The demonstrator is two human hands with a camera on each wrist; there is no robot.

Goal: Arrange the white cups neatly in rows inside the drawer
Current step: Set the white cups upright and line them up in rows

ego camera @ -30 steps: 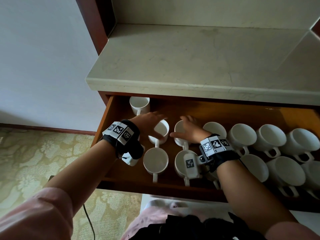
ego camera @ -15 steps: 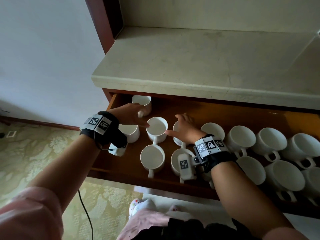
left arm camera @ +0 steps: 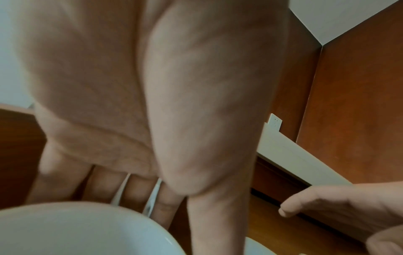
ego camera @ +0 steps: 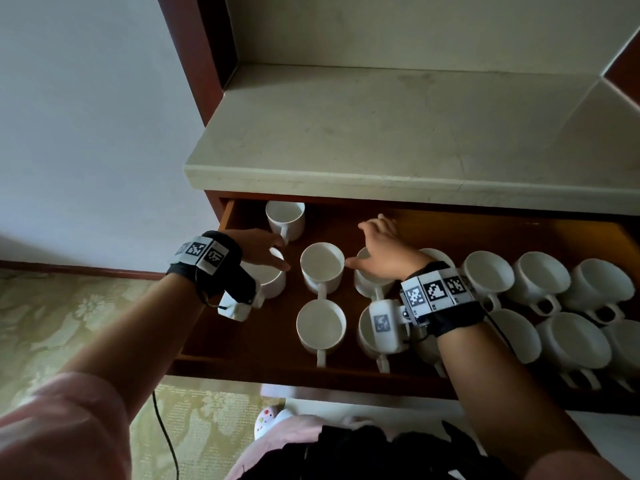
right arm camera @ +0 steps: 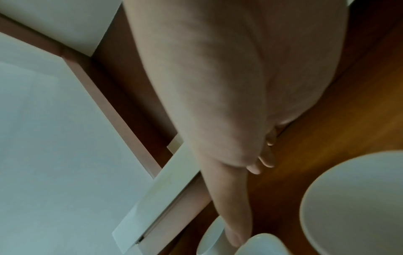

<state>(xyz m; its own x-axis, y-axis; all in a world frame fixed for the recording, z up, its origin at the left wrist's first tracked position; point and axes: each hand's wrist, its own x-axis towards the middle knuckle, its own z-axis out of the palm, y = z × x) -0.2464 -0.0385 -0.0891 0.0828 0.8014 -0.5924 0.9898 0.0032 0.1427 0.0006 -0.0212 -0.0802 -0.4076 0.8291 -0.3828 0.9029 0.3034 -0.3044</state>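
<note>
An open wooden drawer holds several white cups. One cup stands alone at the back left, its handle toward me. My left hand hovers over the leftmost cup with straight fingers near that handle and grips nothing; in the left wrist view this cup's rim lies under the palm. My right hand is spread over another cup, and its thumb points at the middle cup. Two front cups stand in line behind the drawer front.
More cups crowd the drawer's right half in two uneven rows, handles toward me. Bare wood shows along the drawer's back. A pale stone counter overhangs the drawer. Patterned carpet and a black cable are below left.
My left hand has pulled back from the middle cup to above the leftmost cup. My right hand has stretched its fingers farther toward the drawer's back. The view has shifted.
</note>
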